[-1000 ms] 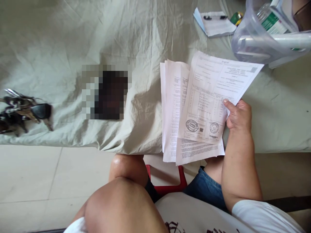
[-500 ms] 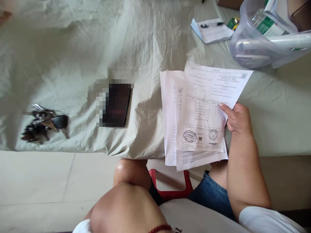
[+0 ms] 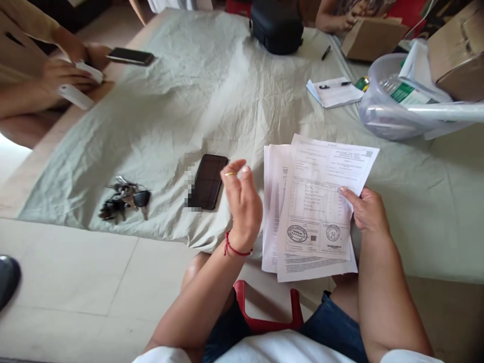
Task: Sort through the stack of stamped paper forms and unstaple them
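Observation:
My right hand [image 3: 368,209] pinches the right edge of a printed sheet [image 3: 321,201] with two round stamps near its bottom. Other printed papers [image 3: 275,212] lie partly under that sheet, at the table's near edge. My left hand [image 3: 244,206] is raised over the cloth just left of the papers. It holds nothing, and its fingers are loosely bent and apart. Right beside its fingertips a dark smartphone [image 3: 207,182] lies on the cloth, its left side blurred out. Farther left rests a bunch of keys [image 3: 124,199].
A pale green cloth [image 3: 181,111] covers the table. At the right stand a clear plastic basket [image 3: 385,123] and a cardboard box [image 3: 459,55]. A pen lies on a notepad [image 3: 336,93]. Behind is a black case [image 3: 276,27]. Other people's hands [image 3: 68,75] are at the left.
My left hand has come up from below to beside the phone. The view has tilted up, bringing the table's far side and other people into sight. My right hand keeps its grip.

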The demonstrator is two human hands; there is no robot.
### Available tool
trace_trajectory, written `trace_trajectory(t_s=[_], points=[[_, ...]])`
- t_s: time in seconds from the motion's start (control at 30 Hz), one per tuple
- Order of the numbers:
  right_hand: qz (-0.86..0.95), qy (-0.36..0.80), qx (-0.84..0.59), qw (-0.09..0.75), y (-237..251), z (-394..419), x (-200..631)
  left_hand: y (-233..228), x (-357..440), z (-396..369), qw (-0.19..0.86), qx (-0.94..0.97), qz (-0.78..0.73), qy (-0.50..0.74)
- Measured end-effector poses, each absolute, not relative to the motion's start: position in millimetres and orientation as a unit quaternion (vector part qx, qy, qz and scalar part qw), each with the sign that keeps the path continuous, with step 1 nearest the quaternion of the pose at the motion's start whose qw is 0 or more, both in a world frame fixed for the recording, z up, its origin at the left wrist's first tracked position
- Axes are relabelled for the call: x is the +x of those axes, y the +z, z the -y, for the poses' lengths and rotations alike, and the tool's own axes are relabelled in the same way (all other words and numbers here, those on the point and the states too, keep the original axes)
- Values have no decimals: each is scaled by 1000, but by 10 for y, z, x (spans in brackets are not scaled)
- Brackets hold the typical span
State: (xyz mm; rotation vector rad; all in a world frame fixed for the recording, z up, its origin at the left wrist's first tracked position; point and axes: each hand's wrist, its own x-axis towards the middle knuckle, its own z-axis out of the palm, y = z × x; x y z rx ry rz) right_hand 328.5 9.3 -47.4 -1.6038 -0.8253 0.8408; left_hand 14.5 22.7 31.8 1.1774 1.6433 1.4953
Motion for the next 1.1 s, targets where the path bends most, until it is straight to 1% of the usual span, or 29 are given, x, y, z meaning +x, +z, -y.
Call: trace_trajectory(t_s=[0.13, 0.3, 0.4, 0.5, 0.63, 0.73, 0.9, 1.1], points=[[353, 351, -681, 537, -470, -83, 3280, 60, 215, -439, 418, 422, -636, 493], [366, 372, -690, 502, -457, -59, 3308, -101, 308, -481, 517, 416, -613, 429], [370, 381, -675, 512, -458, -76, 3288, -143, 293, -428, 544, 408, -584, 444], [370, 380, -656, 537, -451, -92, 3218, -138, 245, -371, 568, 359, -569, 474], [361, 379, -646, 556, -434, -89, 3133, -82, 188, -321, 608, 323, -548, 475], [353, 381, -645, 561, -440, -82, 3103, -70, 167, -309, 621, 326, -539, 467], [359, 368, -644, 566, -466, -64, 3070, -121, 164, -330, 602, 356, -537, 471], [344, 356, -651, 576, -445, -30, 3075, -174, 179, -355, 595, 346, -533, 492]])
